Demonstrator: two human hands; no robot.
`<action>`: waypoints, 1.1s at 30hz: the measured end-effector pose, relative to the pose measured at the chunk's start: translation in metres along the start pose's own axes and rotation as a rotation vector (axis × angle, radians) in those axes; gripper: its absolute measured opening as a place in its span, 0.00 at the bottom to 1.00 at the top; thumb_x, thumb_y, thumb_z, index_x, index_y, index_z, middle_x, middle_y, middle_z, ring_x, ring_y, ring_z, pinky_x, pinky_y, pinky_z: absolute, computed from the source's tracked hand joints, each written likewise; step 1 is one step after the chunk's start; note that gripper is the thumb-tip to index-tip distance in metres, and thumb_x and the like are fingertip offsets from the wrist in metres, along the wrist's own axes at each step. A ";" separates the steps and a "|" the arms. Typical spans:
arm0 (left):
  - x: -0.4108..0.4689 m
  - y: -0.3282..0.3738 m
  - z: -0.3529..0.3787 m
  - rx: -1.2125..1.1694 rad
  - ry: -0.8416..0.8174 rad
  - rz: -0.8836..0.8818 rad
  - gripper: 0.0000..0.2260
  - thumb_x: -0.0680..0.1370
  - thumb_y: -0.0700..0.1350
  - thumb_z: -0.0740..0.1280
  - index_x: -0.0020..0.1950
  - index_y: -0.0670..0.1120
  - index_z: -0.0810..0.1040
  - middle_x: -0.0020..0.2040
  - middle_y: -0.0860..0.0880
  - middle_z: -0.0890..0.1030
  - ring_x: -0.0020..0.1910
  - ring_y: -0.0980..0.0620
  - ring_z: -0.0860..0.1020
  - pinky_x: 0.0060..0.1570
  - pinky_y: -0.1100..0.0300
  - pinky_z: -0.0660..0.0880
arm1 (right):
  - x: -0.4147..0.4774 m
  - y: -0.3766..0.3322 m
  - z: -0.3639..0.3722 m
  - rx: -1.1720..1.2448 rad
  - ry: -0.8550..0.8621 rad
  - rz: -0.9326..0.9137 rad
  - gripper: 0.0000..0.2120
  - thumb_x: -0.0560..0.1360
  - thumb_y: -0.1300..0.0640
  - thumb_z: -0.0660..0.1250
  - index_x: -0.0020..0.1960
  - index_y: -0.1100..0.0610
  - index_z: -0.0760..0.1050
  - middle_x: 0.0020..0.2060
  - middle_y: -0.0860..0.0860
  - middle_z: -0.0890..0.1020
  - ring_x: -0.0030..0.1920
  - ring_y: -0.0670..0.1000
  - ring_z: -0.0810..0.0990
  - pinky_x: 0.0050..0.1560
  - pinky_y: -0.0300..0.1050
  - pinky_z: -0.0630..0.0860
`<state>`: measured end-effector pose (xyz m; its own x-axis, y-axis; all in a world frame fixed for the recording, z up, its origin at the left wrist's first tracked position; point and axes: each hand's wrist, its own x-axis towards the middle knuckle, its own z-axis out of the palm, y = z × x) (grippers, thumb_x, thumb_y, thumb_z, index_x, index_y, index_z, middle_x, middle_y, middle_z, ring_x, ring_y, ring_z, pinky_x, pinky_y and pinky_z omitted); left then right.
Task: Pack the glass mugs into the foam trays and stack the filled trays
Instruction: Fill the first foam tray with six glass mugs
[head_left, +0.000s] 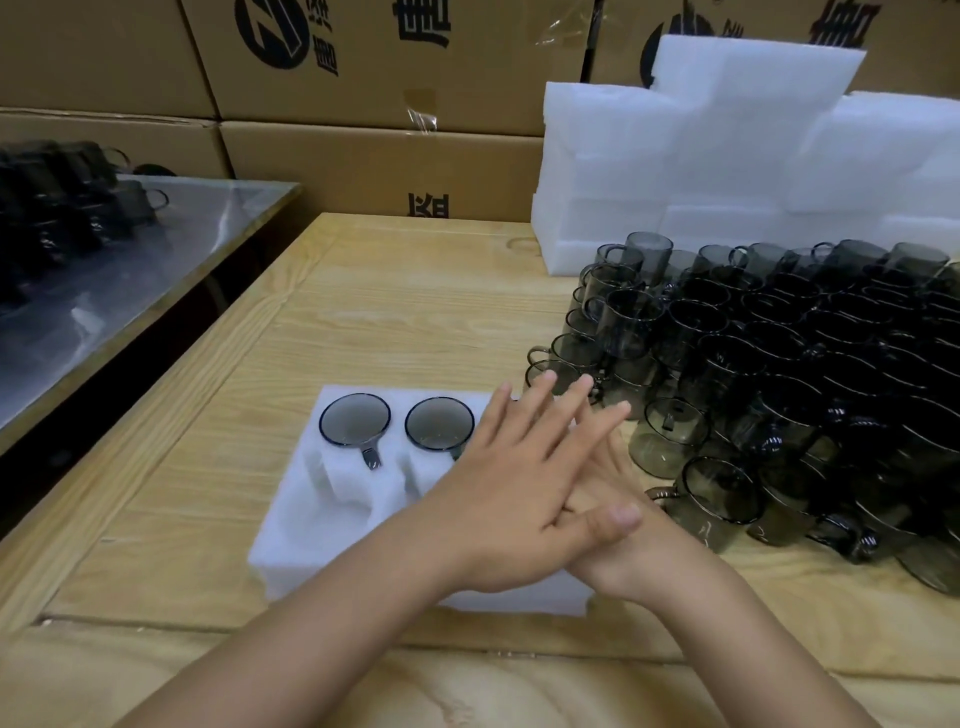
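A white foam tray (311, 519) lies on the wooden table (389, 322) in front of me. Two smoky glass mugs sit in its back pockets, one at the left (355, 420) and one beside it (439, 423), handles toward me. My left hand (519, 467) lies flat with straight fingers over the tray's right part, crossed on top of my right hand (618, 478), which is also flat beneath it. Neither hand holds anything. The tray's right pockets are hidden by my hands. A dense pile of loose mugs (779, 374) stands just to the right.
A stack of white foam trays (727, 156) stands behind the mug pile. Cardboard boxes (363, 156) wall off the back. To the left is a metal-topped table (130, 286) carrying more dark mugs (62, 197), with a gap between the tables.
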<state>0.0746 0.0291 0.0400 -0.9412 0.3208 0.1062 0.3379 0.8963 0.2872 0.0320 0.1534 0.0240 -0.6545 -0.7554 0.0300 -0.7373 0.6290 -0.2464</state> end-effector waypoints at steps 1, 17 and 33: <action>0.000 0.000 0.003 0.018 0.010 -0.008 0.36 0.70 0.73 0.36 0.76 0.61 0.38 0.79 0.53 0.39 0.74 0.55 0.31 0.73 0.49 0.33 | -0.001 0.000 -0.002 -0.052 -0.039 -0.003 0.36 0.77 0.39 0.48 0.71 0.42 0.25 0.71 0.45 0.26 0.69 0.51 0.22 0.70 0.54 0.27; -0.007 0.002 -0.001 -0.096 0.079 -0.071 0.33 0.68 0.73 0.31 0.70 0.63 0.33 0.78 0.57 0.41 0.74 0.61 0.34 0.74 0.51 0.36 | -0.017 -0.006 0.000 0.287 0.437 0.040 0.23 0.79 0.53 0.54 0.72 0.58 0.64 0.70 0.51 0.66 0.73 0.51 0.58 0.74 0.47 0.51; -0.030 -0.151 -0.025 -1.191 0.634 -0.453 0.12 0.80 0.39 0.58 0.62 0.43 0.74 0.52 0.44 0.83 0.52 0.44 0.81 0.53 0.55 0.75 | -0.080 0.021 -0.002 0.006 0.466 0.293 0.11 0.65 0.64 0.76 0.34 0.56 0.74 0.58 0.54 0.78 0.63 0.58 0.74 0.59 0.51 0.69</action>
<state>0.0516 -0.1233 0.0171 -0.9138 -0.3936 0.1003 0.1125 -0.0080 0.9936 0.0689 0.2277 0.0188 -0.8382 -0.3868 0.3845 -0.5128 0.7990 -0.3141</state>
